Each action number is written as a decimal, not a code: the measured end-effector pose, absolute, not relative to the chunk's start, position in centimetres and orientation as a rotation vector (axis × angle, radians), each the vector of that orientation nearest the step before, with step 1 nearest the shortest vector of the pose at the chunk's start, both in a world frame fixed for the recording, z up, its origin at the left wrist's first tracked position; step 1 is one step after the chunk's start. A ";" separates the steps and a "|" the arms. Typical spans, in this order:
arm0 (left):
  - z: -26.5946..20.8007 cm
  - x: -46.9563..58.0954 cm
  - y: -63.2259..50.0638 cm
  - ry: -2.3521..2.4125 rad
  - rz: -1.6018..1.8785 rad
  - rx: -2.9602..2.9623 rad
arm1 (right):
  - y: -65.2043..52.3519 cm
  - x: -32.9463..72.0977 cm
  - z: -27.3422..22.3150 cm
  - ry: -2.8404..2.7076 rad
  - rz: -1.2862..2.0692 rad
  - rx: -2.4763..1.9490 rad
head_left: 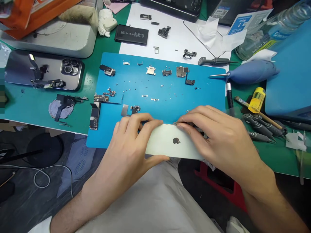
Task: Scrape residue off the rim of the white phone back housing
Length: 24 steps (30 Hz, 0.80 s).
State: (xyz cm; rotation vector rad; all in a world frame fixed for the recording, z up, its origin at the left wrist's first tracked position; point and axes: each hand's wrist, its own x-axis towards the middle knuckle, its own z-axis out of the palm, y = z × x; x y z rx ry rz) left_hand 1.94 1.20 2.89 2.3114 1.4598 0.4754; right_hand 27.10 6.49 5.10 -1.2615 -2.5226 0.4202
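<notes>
A pale silver-green phone housing [162, 140] with a dark apple logo lies at the mat's near edge, back face up. My left hand [130, 142] is closed on its left end, fingertips on the far edge and thumb along the near edge. Over the right end, my right hand [218, 134] pinches thumb and forefinger together at the far edge, on something too small to make out. That hand partly hides the housing's camera openings. Beyond the hands, the blue mat [136, 84] bears tiny screws, a logic board [95, 116] and a flex-cable part [134, 110].
A black battery [131, 34] and camera modules lie on white paper [170, 35]. A dark phone [43, 69] is at left. To the right are a blue air blower [252, 72], a glass bottle [267, 34], a yellow-handled tool [257, 100] and several screwdrivers [261, 126].
</notes>
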 end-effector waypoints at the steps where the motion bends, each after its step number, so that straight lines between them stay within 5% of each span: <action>1: 2.9 2.0 1.1 1.467 0.472 2.305 | 6.6 27.1 5.1 -2.517 0.431 -1.268; 24: 2.8 1.9 1.0 1.471 0.525 2.283 | 9.5 27.5 6.4 -2.341 1.018 -1.432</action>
